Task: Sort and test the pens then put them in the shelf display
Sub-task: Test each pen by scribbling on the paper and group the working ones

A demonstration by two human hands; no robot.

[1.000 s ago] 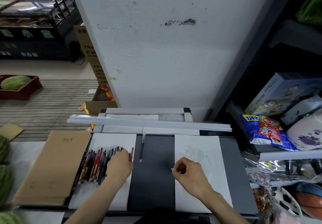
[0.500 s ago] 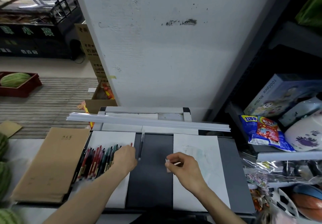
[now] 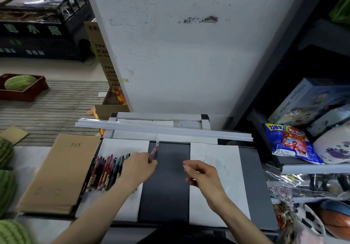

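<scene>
A pile of several red, green and dark pens (image 3: pixel 106 169) lies on a white sheet (image 3: pixel 125 146) at the left of the grey desk (image 3: pixel 166 183). My left hand (image 3: pixel 139 168) is at the pile's right edge and pinches a red pen (image 3: pixel 153 152), whose tip points away from me. Just behind it a dark pen (image 3: pixel 157 143) lies on the desk. My right hand (image 3: pixel 205 176) hovers over the desk's middle, fingers curled, and pinches a small white piece (image 3: pixel 185 166). To its right is a second white sheet (image 3: pixel 227 160) with faint scribbles.
A stack of brown notebooks (image 3: pixel 60 169) lies left of the pens. A bundle of long white strips (image 3: pixel 162 129) crosses the desk's far edge. Watermelons (image 3: pixel 5 183) sit at far left. The shelf on the right holds a snack bag (image 3: pixel 289 141), a puzzle box (image 3: pixel 310 99) and a ball (image 3: pixel 337 219).
My left hand moved right from the pile and now holds a red pen clear of it. My right hand shifted left off the right sheet toward the middle.
</scene>
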